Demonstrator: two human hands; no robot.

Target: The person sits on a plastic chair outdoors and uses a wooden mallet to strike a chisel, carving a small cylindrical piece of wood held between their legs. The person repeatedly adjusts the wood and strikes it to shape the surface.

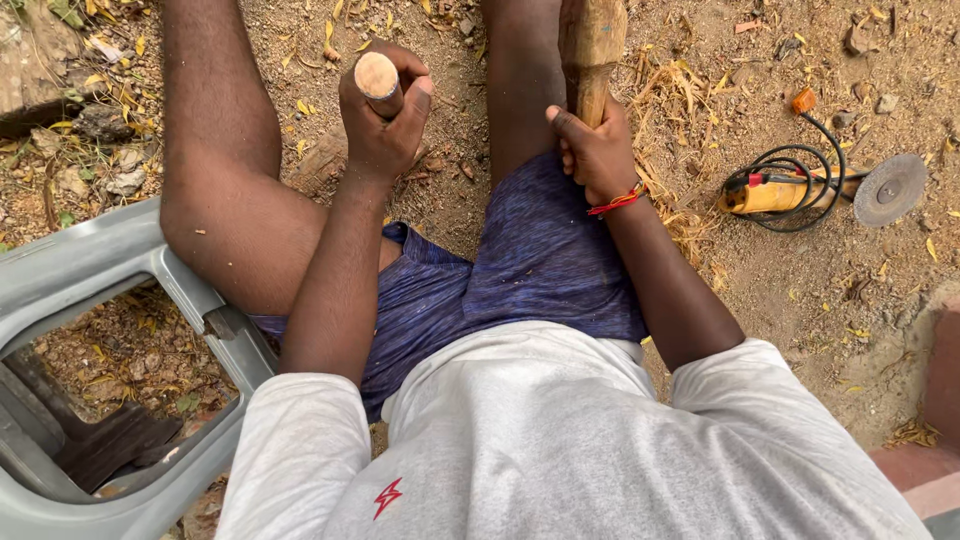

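Note:
My left hand [383, 120] is closed around a round wooden handle [378, 76], whose cut end points up at the camera; what is below the fist is hidden. My right hand [597, 152], with a red thread on the wrist, grips a wooden mallet [590, 45] by its narrow lower part, its thick head rising out of the top of the view. Both hands hover between my bare knees, above my blue shorts [520, 265]. I sit in a white shirt over sandy ground.
A grey plastic chair [95, 270] lies tipped at the left. A yellow angle grinder [800, 190] with coiled black cord and grey disc rests on the dirt at right. Dry leaves, straw and stones litter the ground; a reddish slab [935, 400] sits at the right edge.

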